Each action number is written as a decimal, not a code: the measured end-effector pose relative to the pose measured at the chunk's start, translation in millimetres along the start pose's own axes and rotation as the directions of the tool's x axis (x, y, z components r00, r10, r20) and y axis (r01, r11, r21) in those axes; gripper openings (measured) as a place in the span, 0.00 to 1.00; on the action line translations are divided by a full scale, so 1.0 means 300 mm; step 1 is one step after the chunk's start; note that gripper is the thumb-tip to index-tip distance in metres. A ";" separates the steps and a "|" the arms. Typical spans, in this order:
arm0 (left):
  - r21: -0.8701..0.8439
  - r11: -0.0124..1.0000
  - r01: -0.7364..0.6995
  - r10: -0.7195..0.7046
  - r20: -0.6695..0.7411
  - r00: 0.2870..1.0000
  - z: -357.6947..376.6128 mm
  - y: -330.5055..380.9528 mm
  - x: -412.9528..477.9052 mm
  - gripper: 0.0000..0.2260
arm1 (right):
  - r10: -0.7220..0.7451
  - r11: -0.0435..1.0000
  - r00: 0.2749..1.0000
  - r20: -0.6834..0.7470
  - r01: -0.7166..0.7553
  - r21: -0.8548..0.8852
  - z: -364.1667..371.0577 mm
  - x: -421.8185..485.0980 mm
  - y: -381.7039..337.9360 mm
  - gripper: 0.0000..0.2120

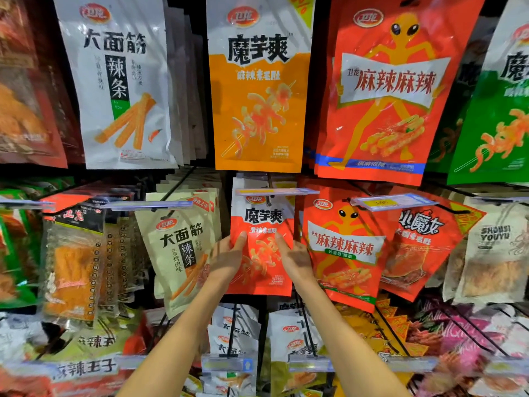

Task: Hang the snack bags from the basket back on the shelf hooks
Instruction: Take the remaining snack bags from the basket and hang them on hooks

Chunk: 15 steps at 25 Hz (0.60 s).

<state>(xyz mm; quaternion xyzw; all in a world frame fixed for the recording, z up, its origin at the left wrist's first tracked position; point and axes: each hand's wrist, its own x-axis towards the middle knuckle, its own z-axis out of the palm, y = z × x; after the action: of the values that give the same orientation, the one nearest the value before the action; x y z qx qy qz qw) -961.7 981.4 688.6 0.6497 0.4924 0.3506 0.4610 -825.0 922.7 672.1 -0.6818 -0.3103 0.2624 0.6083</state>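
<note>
A red and white snack bag (262,224) hangs in the middle row of the shelf, its top under a price-tag strip (276,191) at the end of a hook. My left hand (227,257) grips the bag's left edge, thumb on its front. My right hand (294,259) holds its right edge, fingers on the front. Whether the bag's hole sits on the hook is hidden behind the tag. The basket is out of view.
Larger bags hang above: a white one (120,81), an orange one (257,90) and a red one (392,90). A beige bag (183,247) and a red alien bag (343,247) flank the held bag. Black hooks (310,330) with price tags stick out below my arms.
</note>
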 end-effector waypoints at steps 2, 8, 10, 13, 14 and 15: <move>-0.015 1.000 -0.009 0.009 0.006 1.000 0.008 -0.005 0.011 0.17 | 0.024 0.999 1.000 -0.015 -0.023 0.028 -0.008 0.002 -0.001 0.43; 0.010 1.000 -0.005 0.005 0.031 1.000 0.058 -0.130 0.106 0.42 | 0.006 1.000 1.000 0.017 -0.005 -0.030 -0.031 -0.016 0.029 0.43; 0.032 0.999 -0.014 0.013 0.030 0.999 0.061 -0.164 0.125 0.44 | 0.012 0.998 1.000 0.026 -0.010 -0.065 -0.038 -0.021 0.031 0.42; 0.078 0.996 -0.045 0.039 0.070 0.997 0.009 -0.080 0.025 0.40 | 0.000 0.995 0.999 0.043 0.004 -0.095 -0.051 -0.030 0.030 0.41; 0.098 0.993 -0.060 0.052 0.080 0.995 -0.003 -0.066 0.001 0.36 | 0.004 0.993 0.999 0.047 0.002 -0.121 -0.053 -0.037 0.036 0.42; 0.133 0.989 -0.061 0.051 0.082 0.995 -0.012 -0.063 -0.012 0.32 | 0.021 0.989 0.998 0.053 -0.013 -0.150 -0.055 -0.046 0.046 0.42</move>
<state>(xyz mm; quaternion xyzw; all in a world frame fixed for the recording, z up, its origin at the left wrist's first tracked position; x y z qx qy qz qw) -971.7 980.7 672.0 0.7062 0.4780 0.3036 0.4250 -820.6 900.4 660.1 -0.7207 -0.3395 0.2621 0.5446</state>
